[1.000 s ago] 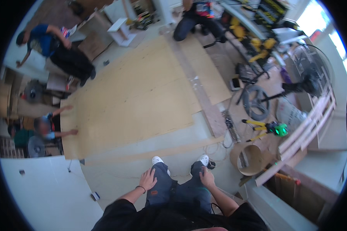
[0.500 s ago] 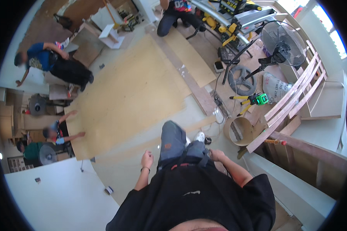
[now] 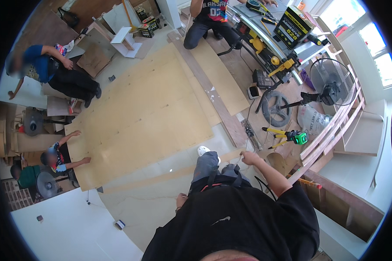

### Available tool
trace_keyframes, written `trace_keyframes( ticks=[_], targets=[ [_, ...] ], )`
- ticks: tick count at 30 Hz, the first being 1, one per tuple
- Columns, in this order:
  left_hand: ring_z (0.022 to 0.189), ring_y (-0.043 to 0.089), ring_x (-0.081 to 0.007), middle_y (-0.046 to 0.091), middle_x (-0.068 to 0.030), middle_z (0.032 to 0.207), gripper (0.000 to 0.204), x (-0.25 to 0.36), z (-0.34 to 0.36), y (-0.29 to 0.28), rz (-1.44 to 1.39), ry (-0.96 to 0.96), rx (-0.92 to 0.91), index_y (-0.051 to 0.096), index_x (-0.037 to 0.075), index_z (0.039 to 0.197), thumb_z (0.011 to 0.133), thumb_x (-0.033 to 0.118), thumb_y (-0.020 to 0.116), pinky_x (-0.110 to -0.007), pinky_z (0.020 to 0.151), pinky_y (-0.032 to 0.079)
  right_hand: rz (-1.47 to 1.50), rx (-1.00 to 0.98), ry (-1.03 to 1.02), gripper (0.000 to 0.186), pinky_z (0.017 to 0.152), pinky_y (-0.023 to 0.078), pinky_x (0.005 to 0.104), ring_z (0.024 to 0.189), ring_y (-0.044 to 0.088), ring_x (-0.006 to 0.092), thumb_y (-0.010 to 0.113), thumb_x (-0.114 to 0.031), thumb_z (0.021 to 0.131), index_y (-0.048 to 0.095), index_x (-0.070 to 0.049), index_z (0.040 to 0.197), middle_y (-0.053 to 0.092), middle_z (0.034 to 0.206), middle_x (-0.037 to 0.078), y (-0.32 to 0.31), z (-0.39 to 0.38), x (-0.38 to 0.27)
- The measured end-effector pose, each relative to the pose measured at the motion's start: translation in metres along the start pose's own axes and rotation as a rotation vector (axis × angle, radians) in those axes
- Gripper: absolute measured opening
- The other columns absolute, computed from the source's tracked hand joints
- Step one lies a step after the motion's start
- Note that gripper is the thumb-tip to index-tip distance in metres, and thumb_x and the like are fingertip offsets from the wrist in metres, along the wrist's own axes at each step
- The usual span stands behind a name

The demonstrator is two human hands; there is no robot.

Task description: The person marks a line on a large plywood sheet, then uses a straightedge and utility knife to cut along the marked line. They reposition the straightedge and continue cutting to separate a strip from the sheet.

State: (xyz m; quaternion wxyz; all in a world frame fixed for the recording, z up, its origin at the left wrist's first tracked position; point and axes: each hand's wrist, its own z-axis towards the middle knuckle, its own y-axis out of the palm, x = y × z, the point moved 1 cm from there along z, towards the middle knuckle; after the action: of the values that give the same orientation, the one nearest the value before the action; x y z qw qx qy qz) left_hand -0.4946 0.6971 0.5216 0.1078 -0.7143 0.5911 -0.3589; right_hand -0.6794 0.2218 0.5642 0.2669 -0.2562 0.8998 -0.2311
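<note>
On the pale floor (image 3: 135,211) of a cluttered workroom, a narrow tan strip (image 3: 152,178) lies ahead of the person, its long axis running crosswise from lower left to upper right, with the large tan sheet (image 3: 139,108) just beyond it and a co-worker (image 3: 59,158) at that sheet's left edge. The right hand (image 3: 249,158) is the nearer, seen beside the strip's right end, its fingers looking curled, though I cannot tell whether they pinch anything; the left hand (image 3: 181,199) is low beside the black shirt (image 3: 244,213), partly hidden, its finger position unclear.
</note>
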Motion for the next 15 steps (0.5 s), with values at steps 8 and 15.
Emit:
trace_keyframes(
  ticks=[8, 15],
  targets=[
    [0.080, 0.070, -0.0280, 0.070, -0.0152, 0.080, 0.030, 0.062, 0.070, -0.080, -0.153, -0.078, 0.022, 0.063, 0.006, 0.101, 0.074, 0.013, 0.073, -0.040, 0.071, 0.053, 0.100, 0.312, 0.053, 0.037, 0.091, 0.050, 0.0459, 0.105, 0.063, 0.0374, 0.060, -0.020, 0.082, 0.059, -0.011, 0.118, 0.063, 0.111, 0.019, -0.128, 0.042, -0.026],
    [0.080, 0.068, -0.0277, 0.069, -0.0162, 0.087, 0.027, 0.080, 0.142, -0.112, -0.268, 0.024, 0.191, 0.063, 0.006, 0.104, 0.084, 0.023, 0.068, -0.038, 0.074, 0.053, 0.015, 0.020, 0.086, 0.032, 0.089, 0.050, 0.0468, 0.104, 0.063, 0.0393, 0.060, -0.023, 0.084, 0.062, -0.007, 0.112, 0.067, 0.105, 0.022, -0.092, 0.045, 0.013]
  ],
)
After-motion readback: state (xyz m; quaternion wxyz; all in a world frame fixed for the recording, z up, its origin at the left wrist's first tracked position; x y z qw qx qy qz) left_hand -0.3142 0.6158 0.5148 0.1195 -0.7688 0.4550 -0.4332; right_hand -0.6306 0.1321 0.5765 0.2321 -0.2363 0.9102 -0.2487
